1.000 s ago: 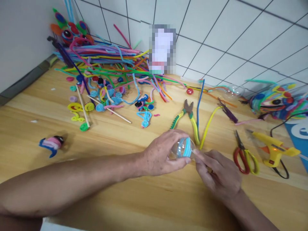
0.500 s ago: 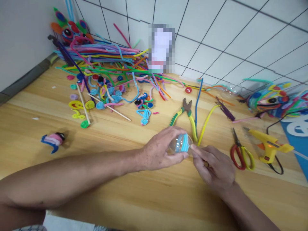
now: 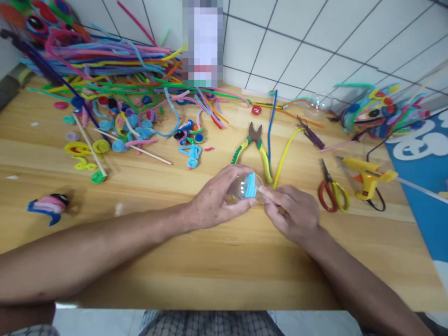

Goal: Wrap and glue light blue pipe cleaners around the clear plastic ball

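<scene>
My left hand (image 3: 215, 198) is curved around a clear plastic ball (image 3: 239, 187), thumb below and fingers above. A light-blue fuzzy band, like pipe cleaner (image 3: 251, 185), runs around the ball. On the ball's right side my right hand (image 3: 292, 210) is closed, its index finger and thumb at the band's side. What lies in its pinch is too small to make out. Just beyond my hands are pliers (image 3: 255, 135) with green and yellow handles, spread apart. A blue pipe cleaner (image 3: 272, 126) and a yellow one (image 3: 285, 156) lie beside the pliers.
Scissors (image 3: 331, 191) and a yellow glue gun (image 3: 369, 175) lie to the right, near a blue mat (image 3: 423, 200). Pipe cleaners (image 3: 115, 58) and small coiled pieces (image 3: 119, 144) crowd the back left. A small fuzzy figure (image 3: 51, 205) is at left, colourful fuzzy heads (image 3: 374, 112) at back right.
My view has shifted, so the whole table sits further left and higher. Both hands stay at the ball; its light-blue band now shows at a slightly different angle.
</scene>
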Motion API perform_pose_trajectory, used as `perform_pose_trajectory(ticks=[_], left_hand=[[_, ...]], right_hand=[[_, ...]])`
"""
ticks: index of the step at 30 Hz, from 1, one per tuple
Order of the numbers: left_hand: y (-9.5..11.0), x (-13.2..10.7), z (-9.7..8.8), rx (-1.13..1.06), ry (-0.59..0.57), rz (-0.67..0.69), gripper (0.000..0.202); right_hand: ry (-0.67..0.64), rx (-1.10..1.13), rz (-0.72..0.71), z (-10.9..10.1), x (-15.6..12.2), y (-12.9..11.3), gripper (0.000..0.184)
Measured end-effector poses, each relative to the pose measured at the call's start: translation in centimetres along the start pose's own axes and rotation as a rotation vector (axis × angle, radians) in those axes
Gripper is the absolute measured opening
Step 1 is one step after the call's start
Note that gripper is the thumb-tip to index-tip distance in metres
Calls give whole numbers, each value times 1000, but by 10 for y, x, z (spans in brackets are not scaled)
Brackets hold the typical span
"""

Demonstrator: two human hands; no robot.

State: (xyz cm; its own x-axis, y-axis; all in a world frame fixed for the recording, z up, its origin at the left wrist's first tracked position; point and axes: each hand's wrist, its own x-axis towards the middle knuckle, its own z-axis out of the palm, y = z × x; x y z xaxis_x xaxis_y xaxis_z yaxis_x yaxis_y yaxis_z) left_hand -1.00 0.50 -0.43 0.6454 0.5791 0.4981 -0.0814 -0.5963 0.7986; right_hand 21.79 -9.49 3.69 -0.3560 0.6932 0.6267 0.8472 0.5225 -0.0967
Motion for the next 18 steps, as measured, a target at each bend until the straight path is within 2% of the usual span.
perform_pose_trajectory(ticks=[18], left_hand=[[7, 2, -4, -44, -40, -116, 51]], right_hand=[[45, 8, 34, 6, -3, -2, 34]])
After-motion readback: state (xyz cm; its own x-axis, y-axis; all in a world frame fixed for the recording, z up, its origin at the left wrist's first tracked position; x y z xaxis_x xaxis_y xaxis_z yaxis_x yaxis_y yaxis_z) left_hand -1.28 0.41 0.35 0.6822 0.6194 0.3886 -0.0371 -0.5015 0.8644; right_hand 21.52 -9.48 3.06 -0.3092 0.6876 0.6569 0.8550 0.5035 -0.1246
